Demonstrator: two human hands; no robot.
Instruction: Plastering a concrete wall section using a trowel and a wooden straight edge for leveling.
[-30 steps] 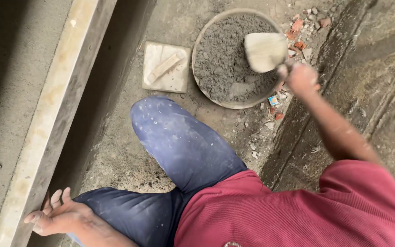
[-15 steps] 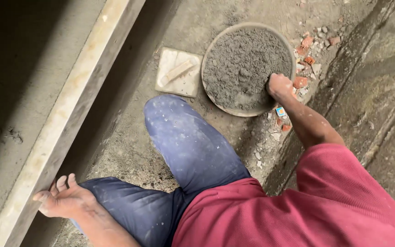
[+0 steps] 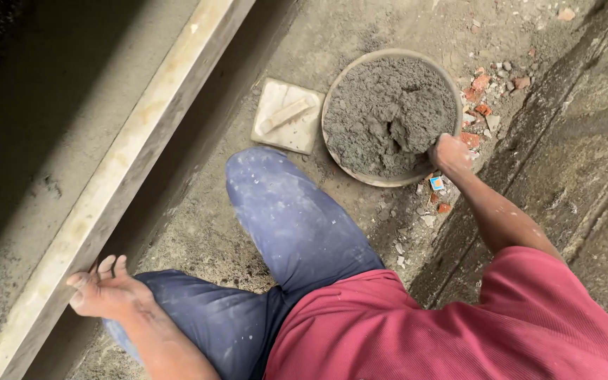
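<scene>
Mortar [image 3: 388, 116]: grey, damp, heaped in a round shallow pan [image 3: 332, 151] on the floor, directly under and ahead of the right hand. A gouge shows in the heap beside the fingers.

Right hand [image 3: 450, 153]: closed, at the pan's near right rim, fingers dug down into the mortar. A second ago it held a loaded trowel blade above the pan; half a second ago it had dropped to the rim; now the blade is out of sight, presumably buried in the mix. Judged: the hand is between scoops, taking up a fresh load. What it grips cannot be told for certain.

Left hand [image 3: 107, 292]: open, fingers spread, resting against the side of a long pale straightedge board [image 3: 142, 162]. It holds nothing, and has kept to much the same place on the board across the second.

Square pale tile [image 3: 286, 116]: lies flat just left of the pan, ahead of the knee, with a strip handle on top.

Knee in blue, dust-flecked trousers [image 3: 283, 218]: between the two hands.

Red sleeve [image 3: 529, 309]: on the right arm.

Brick fragments [image 3: 480, 88]: scattered beyond and right of the right hand.

Rough concrete floor [image 3: 360, 28]: beneath all.
</scene>
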